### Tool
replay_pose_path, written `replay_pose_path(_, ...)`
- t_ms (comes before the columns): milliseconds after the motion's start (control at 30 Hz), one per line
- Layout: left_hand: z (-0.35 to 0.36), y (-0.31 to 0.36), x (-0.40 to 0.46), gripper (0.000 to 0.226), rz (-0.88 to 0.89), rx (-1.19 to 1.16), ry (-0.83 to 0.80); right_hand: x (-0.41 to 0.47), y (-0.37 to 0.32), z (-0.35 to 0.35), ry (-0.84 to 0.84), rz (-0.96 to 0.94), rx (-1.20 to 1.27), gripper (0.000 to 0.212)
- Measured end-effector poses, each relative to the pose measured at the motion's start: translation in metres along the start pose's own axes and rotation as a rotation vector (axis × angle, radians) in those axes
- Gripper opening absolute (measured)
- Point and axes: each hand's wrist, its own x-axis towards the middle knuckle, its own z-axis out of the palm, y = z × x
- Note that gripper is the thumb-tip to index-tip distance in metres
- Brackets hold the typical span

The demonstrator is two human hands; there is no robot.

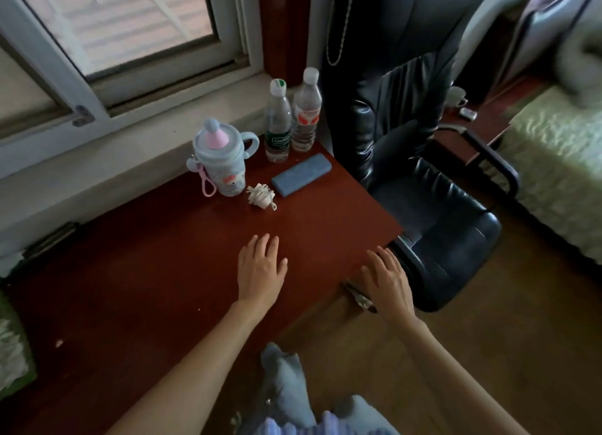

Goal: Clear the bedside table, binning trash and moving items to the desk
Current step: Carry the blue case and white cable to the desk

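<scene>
On the red-brown desk under the window stand a pale blue kids' bottle with a pink cap, two clear plastic water bottles, a blue-grey case and a coiled white cable. My left hand hovers flat over the desk, fingers apart and empty. My right hand is over the desk's right edge, fingers spread, holding nothing. Far right, the bedside table carries a white mug and a small pale object.
A black leather office chair stands against the desk's right side, between desk and bedside table. A bed with a pale green cover lies at the right. A metal drawer handle shows below the desk edge. Brown floor lies below.
</scene>
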Motion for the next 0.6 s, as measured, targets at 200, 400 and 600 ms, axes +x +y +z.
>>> replay_pose_path(200, 0.008, 0.072, -0.033, 0.048, 0.136, 0.018, 0.007, -0.052, 0.058, -0.04, 0.029, 0.117, 0.006, 0.04)
replay_pose_path(400, 0.026, 0.163, -0.085, 0.049, 0.276, 0.034, -0.041, -0.119, 0.133, -0.098, 0.11, 0.206, 0.023, 0.04)
replay_pose_path(600, 0.046, 0.26, -0.128, 0.051, 0.417, 0.021, -0.095, -0.186, 0.21, -0.154, 0.219, 0.243, -0.005, 0.045)
